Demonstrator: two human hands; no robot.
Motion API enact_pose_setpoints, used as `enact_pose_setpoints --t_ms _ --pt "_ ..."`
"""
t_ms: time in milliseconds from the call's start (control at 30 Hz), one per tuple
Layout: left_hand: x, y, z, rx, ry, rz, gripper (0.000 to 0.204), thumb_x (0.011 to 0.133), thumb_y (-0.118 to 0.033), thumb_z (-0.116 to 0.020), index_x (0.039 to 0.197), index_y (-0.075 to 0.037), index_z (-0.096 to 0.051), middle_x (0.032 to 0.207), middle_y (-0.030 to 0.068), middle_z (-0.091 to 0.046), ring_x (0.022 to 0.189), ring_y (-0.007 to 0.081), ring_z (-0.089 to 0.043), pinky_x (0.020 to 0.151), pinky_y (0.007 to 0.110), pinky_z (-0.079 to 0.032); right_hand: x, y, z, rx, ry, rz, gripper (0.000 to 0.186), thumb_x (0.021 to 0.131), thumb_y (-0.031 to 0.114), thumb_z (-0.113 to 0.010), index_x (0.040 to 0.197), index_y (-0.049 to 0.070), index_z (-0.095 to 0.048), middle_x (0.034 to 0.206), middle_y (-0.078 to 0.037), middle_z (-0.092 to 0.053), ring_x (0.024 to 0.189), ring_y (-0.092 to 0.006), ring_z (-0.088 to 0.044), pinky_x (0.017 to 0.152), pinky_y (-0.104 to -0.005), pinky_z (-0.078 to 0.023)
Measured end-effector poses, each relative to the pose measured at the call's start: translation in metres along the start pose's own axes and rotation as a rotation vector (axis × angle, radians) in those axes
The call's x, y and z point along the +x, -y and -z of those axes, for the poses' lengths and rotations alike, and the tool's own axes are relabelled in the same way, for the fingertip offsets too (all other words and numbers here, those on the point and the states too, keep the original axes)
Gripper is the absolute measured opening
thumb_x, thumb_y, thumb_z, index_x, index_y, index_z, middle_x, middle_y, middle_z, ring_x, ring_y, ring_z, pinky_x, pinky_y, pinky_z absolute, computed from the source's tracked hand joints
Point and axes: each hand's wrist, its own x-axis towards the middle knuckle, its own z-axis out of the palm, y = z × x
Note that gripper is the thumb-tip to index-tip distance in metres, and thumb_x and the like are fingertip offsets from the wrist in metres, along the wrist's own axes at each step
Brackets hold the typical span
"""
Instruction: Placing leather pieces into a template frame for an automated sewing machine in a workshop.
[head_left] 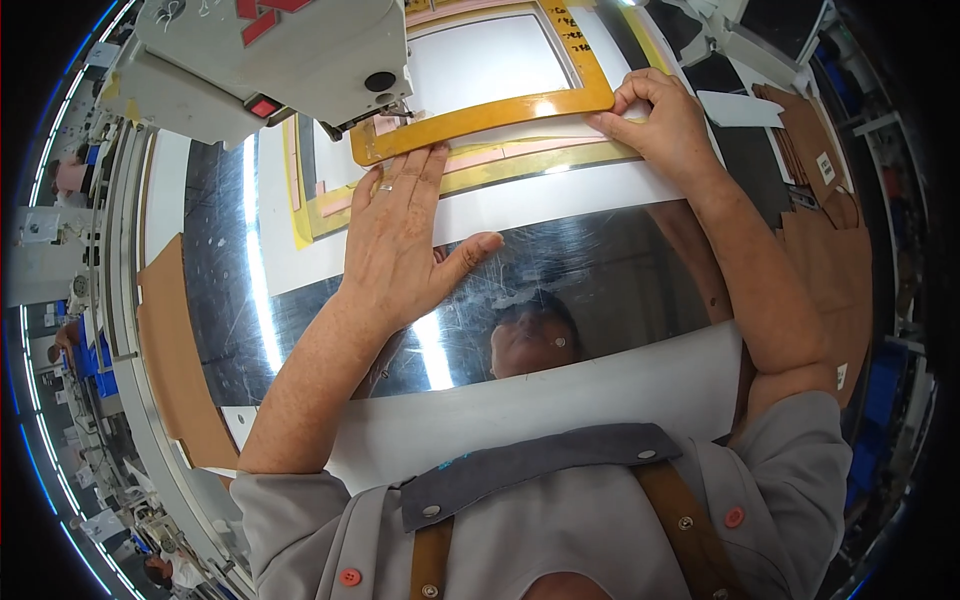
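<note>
A rigid amber-yellow rectangular frame [480,124] lies at the top middle with a white sheet [490,58] showing inside it. My left hand [395,230] rests flat with its fingers stretched out, fingertips at the frame's near bar, thumb spread to the right. At the frame's near right corner, my right hand [662,125] pinches the edge between thumb and fingers. The grey-white sewing machine head [280,62] stands over the frame's left side, its needle area close to the near bar. Beneath lies a larger flat template with yellow tape edging [470,181] and pink strips.
A shiny metal plate [590,280] full of reflections covers the table before me. Brown panels lie along the left [180,350] and right [825,280]. A flat white piece [738,110] sits right of my right hand. Other workstations with people line the far left.
</note>
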Motion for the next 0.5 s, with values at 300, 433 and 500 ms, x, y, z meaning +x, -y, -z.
enact_pose_setpoints --t_ms 300,433,500 --pt "0.003 -0.002 0.001 0.020 0.089 0.057 0.107 0.091 -0.082 -0.033 0.150 0.007 -0.039 0.143 0.0332 -0.050 0.139 0.0428 -0.046 0.121 0.058 -0.018 0.011 -0.012 -0.001 -0.024 0.064 0.093 0.024 0.076 0.026 -0.082 0.087 0.011 -0.066 0.097 -0.005 -0.065 0.094 -0.0263 -0.064 0.089 -0.0428 -0.048" --pt "0.004 -0.002 0.001 0.060 0.083 0.066 0.108 0.091 -0.083 -0.032 0.151 0.007 -0.037 0.141 0.0343 -0.050 0.139 0.0447 -0.045 0.120 0.058 -0.017 0.014 -0.015 -0.001 -0.068 0.033 0.186 0.023 0.079 0.024 -0.078 0.088 0.010 -0.062 0.095 -0.005 -0.062 0.090 -0.0274 -0.064 0.086 -0.0434 -0.049" --pt "0.005 -0.002 0.003 0.035 0.105 0.081 0.108 0.092 -0.083 -0.032 0.152 0.007 -0.036 0.140 0.0346 -0.051 0.139 0.0452 -0.044 0.120 0.059 -0.017 0.018 -0.012 0.001 -0.096 0.023 0.263 0.020 0.080 0.022 -0.074 0.088 0.010 -0.060 0.092 -0.006 -0.060 0.087 -0.0290 -0.063 0.083 -0.0435 -0.049"
